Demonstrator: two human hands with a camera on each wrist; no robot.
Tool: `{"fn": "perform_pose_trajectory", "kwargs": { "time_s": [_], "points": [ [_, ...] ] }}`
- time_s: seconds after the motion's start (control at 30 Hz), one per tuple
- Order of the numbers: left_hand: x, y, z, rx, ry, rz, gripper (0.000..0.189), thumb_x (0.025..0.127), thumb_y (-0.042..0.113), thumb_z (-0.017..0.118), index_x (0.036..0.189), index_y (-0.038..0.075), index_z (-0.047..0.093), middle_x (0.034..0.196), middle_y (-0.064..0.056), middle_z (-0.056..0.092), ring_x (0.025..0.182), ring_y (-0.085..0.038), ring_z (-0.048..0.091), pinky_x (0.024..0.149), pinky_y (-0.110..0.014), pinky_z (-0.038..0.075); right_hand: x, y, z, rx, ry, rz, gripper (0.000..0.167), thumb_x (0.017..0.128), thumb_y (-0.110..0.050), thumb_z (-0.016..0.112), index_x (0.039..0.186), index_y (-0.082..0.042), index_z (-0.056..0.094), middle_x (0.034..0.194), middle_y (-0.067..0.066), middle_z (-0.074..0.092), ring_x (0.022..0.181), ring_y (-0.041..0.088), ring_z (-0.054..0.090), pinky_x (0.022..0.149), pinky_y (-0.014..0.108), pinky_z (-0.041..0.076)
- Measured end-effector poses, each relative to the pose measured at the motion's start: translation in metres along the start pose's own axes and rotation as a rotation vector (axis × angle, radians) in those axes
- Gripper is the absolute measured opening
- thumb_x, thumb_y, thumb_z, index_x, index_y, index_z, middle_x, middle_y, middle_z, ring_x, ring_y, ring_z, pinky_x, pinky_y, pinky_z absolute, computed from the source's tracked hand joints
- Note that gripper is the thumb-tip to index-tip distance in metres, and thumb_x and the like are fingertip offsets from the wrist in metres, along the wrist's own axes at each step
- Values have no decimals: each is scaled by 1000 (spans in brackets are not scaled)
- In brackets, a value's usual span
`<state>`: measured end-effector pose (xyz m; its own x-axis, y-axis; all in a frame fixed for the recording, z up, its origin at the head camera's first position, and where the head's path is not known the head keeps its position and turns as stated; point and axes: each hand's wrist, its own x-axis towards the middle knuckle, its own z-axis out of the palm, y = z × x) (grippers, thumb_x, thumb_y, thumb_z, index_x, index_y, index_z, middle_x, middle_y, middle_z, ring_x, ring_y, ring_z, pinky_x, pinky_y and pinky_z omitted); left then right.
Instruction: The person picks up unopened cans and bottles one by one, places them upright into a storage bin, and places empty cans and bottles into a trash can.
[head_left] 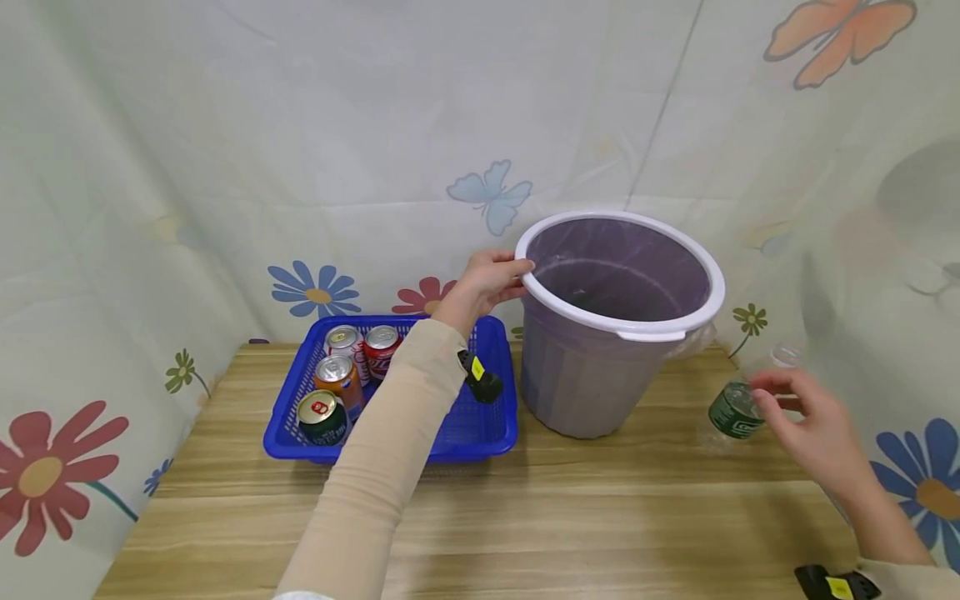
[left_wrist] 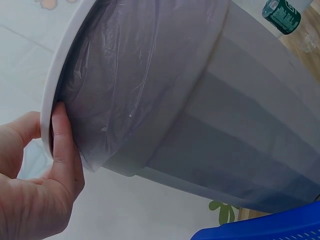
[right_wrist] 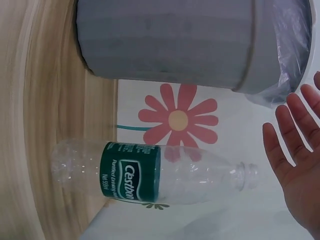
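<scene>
A grey plastic trash can (head_left: 585, 383) with a white rim and a clear liner bag stands right of centre in the head view. My left hand (head_left: 491, 282) grips its rim, thumb on one side and fingers hooked under the other in the left wrist view. To the right of the can, a clear plastic water bottle (head_left: 738, 410) with a green label stands upright on the table. Beside that bottle is my right hand (head_left: 813, 429), its fingers apart and holding nothing. In the right wrist view the fingers (right_wrist: 292, 127) spread near the bottle's neck.
A blue plastic basket (head_left: 480, 425) sits left of the can, with several drink cans (head_left: 341, 379) at its left side. My left forearm crosses over the basket. The wooden table (head_left: 540, 517) meets a flower-printed cloth backdrop (head_left: 360, 167) behind and at both sides.
</scene>
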<state>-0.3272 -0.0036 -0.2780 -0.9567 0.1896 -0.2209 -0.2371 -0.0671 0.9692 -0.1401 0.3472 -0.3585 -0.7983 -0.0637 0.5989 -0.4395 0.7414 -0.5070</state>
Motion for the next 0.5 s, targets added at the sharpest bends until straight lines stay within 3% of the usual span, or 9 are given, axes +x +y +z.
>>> {"fn": "perform_pose_trajectory", "kwargs": {
  "time_s": [0.5],
  "points": [
    [1,-1,0,-3,13,-6,44,85,10,65,126,2,52,100,-12,62,72,-16,63,70,-26,56,-23,19,1,-28,71,160,23,90,-4,55,111,4,53,102,-28,46,91,-15,43,74,-5,32]
  ]
}}
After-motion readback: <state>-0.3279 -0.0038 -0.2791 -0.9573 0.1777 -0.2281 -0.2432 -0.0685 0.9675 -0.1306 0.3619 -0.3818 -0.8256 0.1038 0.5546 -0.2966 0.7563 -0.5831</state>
